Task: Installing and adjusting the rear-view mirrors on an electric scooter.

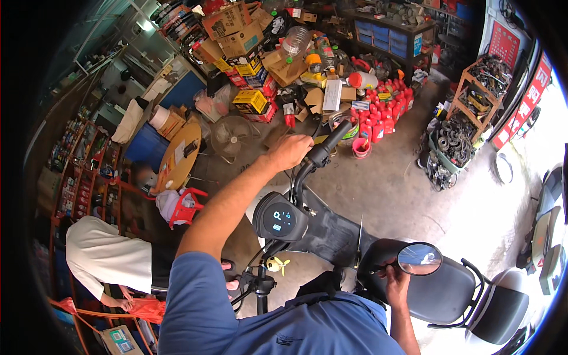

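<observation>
My left hand [291,149] is closed beside the black handlebar grip [340,137], at the far end of the scooter's handlebar; what its fingers hold is hidden. The round lit display [279,216] sits below my forearm, with the nearer handlebar end [263,284] pointing toward me. My right hand [395,281] holds a round black mirror [419,258] by its stem, above the scooter's black seat [441,296].
A person in a white top [109,257] bends at the left with a red bag [148,307]. Stacked boxes [248,100], red bottles [381,112], a floor fan [234,139], a round table [177,154] and a parts rack [473,100] surround the scooter.
</observation>
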Action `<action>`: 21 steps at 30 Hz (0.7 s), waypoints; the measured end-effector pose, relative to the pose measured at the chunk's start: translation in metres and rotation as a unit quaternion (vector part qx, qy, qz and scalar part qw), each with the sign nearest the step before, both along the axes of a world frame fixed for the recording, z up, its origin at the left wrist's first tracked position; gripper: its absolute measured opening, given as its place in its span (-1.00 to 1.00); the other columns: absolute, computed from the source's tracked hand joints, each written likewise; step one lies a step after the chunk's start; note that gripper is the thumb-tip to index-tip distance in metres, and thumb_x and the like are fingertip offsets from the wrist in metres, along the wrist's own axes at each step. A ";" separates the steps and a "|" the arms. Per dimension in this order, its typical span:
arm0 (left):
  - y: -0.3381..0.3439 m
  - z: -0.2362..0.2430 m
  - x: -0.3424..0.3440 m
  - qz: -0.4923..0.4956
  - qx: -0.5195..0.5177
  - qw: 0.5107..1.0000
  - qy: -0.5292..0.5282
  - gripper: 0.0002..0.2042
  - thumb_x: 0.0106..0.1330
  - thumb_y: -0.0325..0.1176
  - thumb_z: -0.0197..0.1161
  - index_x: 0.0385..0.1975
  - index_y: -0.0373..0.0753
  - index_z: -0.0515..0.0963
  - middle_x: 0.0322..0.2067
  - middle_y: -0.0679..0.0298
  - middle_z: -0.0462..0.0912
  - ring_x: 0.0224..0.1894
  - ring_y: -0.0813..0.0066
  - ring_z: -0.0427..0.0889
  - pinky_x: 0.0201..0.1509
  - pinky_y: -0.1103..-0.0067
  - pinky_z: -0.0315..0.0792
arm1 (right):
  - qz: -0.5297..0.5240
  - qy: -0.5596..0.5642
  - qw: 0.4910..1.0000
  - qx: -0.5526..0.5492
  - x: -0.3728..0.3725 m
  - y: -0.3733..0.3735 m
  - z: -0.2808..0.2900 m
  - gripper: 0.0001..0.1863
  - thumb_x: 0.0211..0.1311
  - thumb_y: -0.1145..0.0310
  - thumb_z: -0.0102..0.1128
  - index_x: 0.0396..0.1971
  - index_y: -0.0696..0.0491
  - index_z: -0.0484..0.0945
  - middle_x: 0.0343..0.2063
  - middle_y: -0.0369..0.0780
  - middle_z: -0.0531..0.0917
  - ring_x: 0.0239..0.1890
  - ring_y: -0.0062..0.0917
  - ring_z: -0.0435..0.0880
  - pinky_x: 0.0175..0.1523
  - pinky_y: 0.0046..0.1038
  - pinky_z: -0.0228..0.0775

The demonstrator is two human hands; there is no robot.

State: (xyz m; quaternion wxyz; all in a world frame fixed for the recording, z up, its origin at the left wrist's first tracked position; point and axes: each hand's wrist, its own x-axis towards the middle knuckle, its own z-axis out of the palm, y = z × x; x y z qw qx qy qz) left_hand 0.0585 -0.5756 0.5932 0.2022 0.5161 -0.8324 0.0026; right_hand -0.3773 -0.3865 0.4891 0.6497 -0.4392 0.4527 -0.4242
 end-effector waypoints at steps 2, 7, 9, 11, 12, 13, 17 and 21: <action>-0.003 0.011 -0.008 0.015 0.056 0.994 -0.088 -0.89 0.25 -0.46 0.12 -0.27 -0.31 0.47 -0.36 0.02 0.62 -0.35 -0.05 0.62 -0.28 0.23 0.50 | -0.001 -0.002 1.000 0.000 0.001 -0.001 -0.002 -0.90 0.38 0.55 -0.06 -0.16 0.14 0.39 -0.28 -0.20 0.57 -0.38 -0.63 0.58 -0.25 -0.57 0.43; -0.004 0.018 -0.011 0.036 0.091 0.984 -0.147 -0.85 0.21 -0.41 0.14 -0.27 -0.30 0.43 -0.37 0.04 0.61 -0.31 -0.02 0.62 -0.25 0.22 0.50 | -0.003 0.010 1.000 -0.011 0.008 -0.002 -0.004 -0.88 0.35 0.55 -0.04 -0.15 0.16 0.40 -0.29 -0.18 0.60 -0.39 -0.60 0.60 -0.24 -0.56 0.46; -0.003 0.019 -0.013 0.038 0.090 0.983 -0.153 -0.85 0.20 -0.41 0.15 -0.27 -0.29 0.43 -0.38 0.05 0.60 -0.31 -0.01 0.62 -0.25 0.22 0.49 | -0.004 0.003 1.000 -0.012 0.010 -0.003 -0.001 -0.89 0.37 0.55 -0.06 -0.16 0.16 0.39 -0.28 -0.19 0.58 -0.37 -0.61 0.59 -0.23 -0.56 0.45; 0.001 0.019 -0.016 0.044 0.072 0.992 -0.091 -0.86 0.21 -0.41 0.15 -0.28 -0.26 0.42 -0.38 0.07 0.59 -0.32 -0.02 0.60 -0.27 0.22 0.49 | -0.005 -0.003 1.000 -0.013 0.012 -0.005 0.003 -0.90 0.39 0.54 -0.08 -0.17 0.16 0.39 -0.27 -0.20 0.56 -0.36 -0.62 0.58 -0.22 -0.56 0.45; 0.003 0.016 -0.015 0.043 0.072 0.992 -0.090 -0.86 0.21 -0.41 0.15 -0.28 -0.26 0.42 -0.38 0.07 0.59 -0.32 -0.02 0.60 -0.27 0.22 0.49 | -0.010 -0.007 1.000 -0.010 0.014 -0.006 0.007 -0.90 0.39 0.55 -0.08 -0.17 0.17 0.39 -0.27 -0.20 0.56 -0.36 -0.62 0.58 -0.23 -0.56 0.45; 0.004 0.013 -0.014 0.041 0.043 0.995 -0.077 -0.87 0.22 -0.40 0.15 -0.28 -0.25 0.42 -0.39 0.08 0.59 -0.33 -0.02 0.60 -0.27 0.23 0.49 | -0.016 -0.011 1.000 -0.008 0.016 -0.009 0.011 -0.90 0.39 0.55 -0.09 -0.18 0.17 0.40 -0.28 -0.19 0.56 -0.35 -0.62 0.58 -0.23 -0.56 0.45; 0.009 0.004 -0.011 0.050 -0.005 0.997 -0.058 -0.86 0.23 -0.40 0.16 -0.26 -0.23 0.43 -0.38 0.10 0.59 -0.33 0.01 0.60 -0.27 0.23 0.48 | -0.034 -0.016 0.999 -0.017 0.026 -0.026 0.027 -0.89 0.38 0.56 -0.10 -0.18 0.18 0.40 -0.27 -0.19 0.57 -0.36 -0.62 0.58 -0.22 -0.56 0.45; 0.012 -0.001 -0.008 0.055 -0.020 0.998 -0.034 -0.87 0.23 -0.41 0.16 -0.26 -0.23 0.44 -0.38 0.10 0.59 -0.34 0.00 0.60 -0.27 0.22 0.48 | -0.054 -0.043 0.997 -0.041 0.038 -0.050 0.036 -0.88 0.38 0.56 -0.10 -0.16 0.18 0.40 -0.26 -0.17 0.58 -0.37 -0.59 0.58 -0.22 -0.54 0.46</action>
